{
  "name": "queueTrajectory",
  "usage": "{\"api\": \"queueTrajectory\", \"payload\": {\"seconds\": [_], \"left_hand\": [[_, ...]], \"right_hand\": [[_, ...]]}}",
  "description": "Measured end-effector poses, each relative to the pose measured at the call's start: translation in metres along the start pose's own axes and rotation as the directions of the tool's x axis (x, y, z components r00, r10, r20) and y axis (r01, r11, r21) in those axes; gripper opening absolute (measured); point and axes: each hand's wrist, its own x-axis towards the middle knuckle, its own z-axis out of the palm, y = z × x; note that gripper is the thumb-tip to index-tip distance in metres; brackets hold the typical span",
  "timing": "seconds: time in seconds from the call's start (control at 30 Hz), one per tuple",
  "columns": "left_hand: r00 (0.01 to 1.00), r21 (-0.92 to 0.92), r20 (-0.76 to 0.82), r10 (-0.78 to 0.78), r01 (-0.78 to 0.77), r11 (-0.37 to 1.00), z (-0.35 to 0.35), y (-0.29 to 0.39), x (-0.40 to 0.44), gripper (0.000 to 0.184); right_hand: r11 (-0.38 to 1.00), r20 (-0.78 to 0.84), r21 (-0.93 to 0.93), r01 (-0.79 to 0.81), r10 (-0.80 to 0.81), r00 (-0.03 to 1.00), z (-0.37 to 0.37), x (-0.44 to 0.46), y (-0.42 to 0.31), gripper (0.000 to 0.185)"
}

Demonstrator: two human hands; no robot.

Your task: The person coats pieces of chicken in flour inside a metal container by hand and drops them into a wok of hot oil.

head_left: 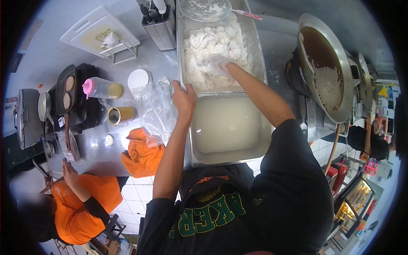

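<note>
My left hand [185, 101] is closed on the left rim of a metal tray [259, 55] near its front corner. Inside that tray lies white flour [197, 70], with lumpy flour-coated pieces [216, 40] heaped toward the back. My right hand [217, 66], in a clear plastic glove, presses into the flour; its fingers are blurred and partly buried. Directly in front stands a second metal tub holding cloudy, whitish liquid [227, 125]. A round strainer [206, 9] dusted with flour rests across the back of the flour tray, its red-and-white handle pointing right.
On the right, a large wok [346, 100] holds dark oil with pale foam. To the left are a plastic bag [155, 106], an orange cloth [143, 153], a pink-capped bottle [102, 88], an open can [121, 115] and a pan [68, 87]. A person in orange [85, 208] is at lower left.
</note>
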Motion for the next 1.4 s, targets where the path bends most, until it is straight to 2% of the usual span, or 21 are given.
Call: {"api": "queueTrajectory", "payload": {"seconds": [0.03, 0.07, 0.13, 0.17, 0.23, 0.3, 0.4, 0.5, 0.57, 0.7, 0.8, 0.93, 1.03, 1.13, 1.17, 1.2, 1.23, 1.27, 1.33, 1.37, 1.4], "left_hand": [[1.0, -0.001, 0.001, 0.003, -0.003, 1.0, 0.0, 0.001, -0.001, 0.028], [0.999, -0.014, 0.023, -0.028, 0.028, 1.0, -0.001, 0.003, -0.001, 0.028], [0.998, -0.027, 0.043, -0.054, 0.055, 0.998, -0.002, 0.005, 0.002, 0.027], [1.0, -0.035, 0.018, -0.022, 0.022, 0.999, 0.0, 0.005, 0.003, 0.027], [0.999, -0.042, -0.011, -0.032, 0.031, 0.999, 0.0, -0.001, -0.002, 0.027], [1.0, -0.022, -0.009, 0.0, 0.0, 1.0, 0.001, -0.003, 0.0, 0.027], [1.0, 0.0, -0.011, -0.014, 0.014, 1.0, 0.0, 0.0, 0.0, 0.028], [1.0, -0.027, -0.008, -0.004, 0.004, 1.0, -0.001, 0.0, 0.0, 0.028], [1.0, -0.026, -0.004, -0.01, 0.01, 1.0, 0.0, -0.001, 0.001, 0.028], [1.0, -0.02, 0.006, -0.029, 0.029, 0.999, -0.003, 0.005, -0.001, 0.028], [0.999, -0.03, 0.005, -0.032, 0.032, 0.999, -0.003, 0.006, -0.001, 0.027], [1.0, 0.012, -0.014, 0.005, -0.005, 1.0, -0.001, 0.003, 0.001, 0.027], [0.998, -0.054, 0.032, -0.048, 0.049, 0.997, -0.003, 0.005, 0.0, 0.026], [1.0, -0.04, 0.007, -0.014, 0.014, 0.999, -0.003, 0.002, 0.0, 0.026], [1.0, -0.042, 0.006, -0.025, 0.025, 0.999, -0.003, 0.004, 0.0, 0.026], [0.999, -0.044, 0.007, -0.033, 0.033, 0.998, -0.003, 0.005, 0.0, 0.026], [0.999, -0.045, 0.004, -0.034, 0.034, 0.998, -0.004, 0.006, 0.0, 0.026], [0.999, -0.029, 0.012, -0.039, 0.039, 0.999, -0.005, 0.007, -0.001, 0.026], [0.999, -0.004, 0.021, -0.027, 0.027, 1.0, -0.005, 0.009, 0.001, 0.026], [1.0, -0.011, 0.016, -0.024, 0.024, 1.0, -0.004, 0.008, 0.0, 0.026], [1.0, -0.016, 0.014, -0.021, 0.022, 1.0, -0.004, 0.007, -0.001, 0.026]], "right_hand": [[0.976, 0.081, -0.215, 0.022, -0.005, 0.997, -0.003, 0.0, 0.004, 0.04], [0.977, 0.078, -0.214, 0.022, -0.006, 0.997, -0.004, 0.0, 0.008, 0.04], [0.729, 0.207, -0.669, 0.142, -0.001, 0.978, -0.005, 0.002, 0.013, 0.035], [0.725, 0.211, -0.673, 0.145, 0.001, 0.977, -0.015, 0.009, 0.02, 0.035], [0.551, 0.33, -0.747, 0.372, -0.179, 0.927, -0.037, 0.018, 0.042, 0.034], [0.515, 0.291, -0.765, 0.387, -0.261, 0.921, -0.065, 0.004, 0.029, 0.035], [0.544, 0.109, -0.791, 0.282, -0.327, 0.939, -0.109, -0.017, 0.011, 0.035], [0.416, -0.032, -0.905, 0.085, -0.267, 0.963, -0.138, -0.023, 0.033, 0.036], [0.347, -0.058, -0.938, 0.028, -0.235, 0.97, -0.137, -0.026, 0.056, 0.036], [0.28, 0.043, -0.955, 0.101, -0.206, 0.978, -0.073, -0.033, 0.081, 0.037], [0.325, 0.06, -0.936, 0.135, -0.23, 0.971, -0.034, -0.009, 0.071, 0.037], [0.381, 0.076, -0.91, 0.162, -0.231, 0.97, -0.029, 0.014, 0.053, 0.038], [0.375, 0.205, -0.891, 0.257, -0.172, 0.963, -0.047, 0.009, 0.041, 0.039], [0.192, 0.356, -0.901, 0.388, -0.183, 0.917, -0.042, -0.03, 0.051, 0.042], [0.035, 0.445, -0.888, 0.459, -0.192, 0.875, -0.04, -0.041, 0.053, 0.045], [0.031, 0.448, -0.886, 0.462, -0.191, 0.873, -0.035, -0.039, 0.046, 0.045], [0.383, 0.48, -0.794, 0.472, -0.081, 0.874, -0.023, -0.036, 0.036, 0.045], [0.692, 0.535, -0.614, 0.38, 0.012, 0.845, -0.012, -0.032, 0.03, 0.046], [0.834, 0.505, -0.377, 0.402, -0.179, 0.844, 0.017, -0.02, 0.03, 0.041], [0.837, 0.501, -0.367, 0.406, -0.19, 0.844, 0.029, -0.012, 0.032, 0.041], [0.99, 0.415, 0.05, 0.13, -0.139, 0.899, 0.037, -0.006, 0.036, 0.039]]}}
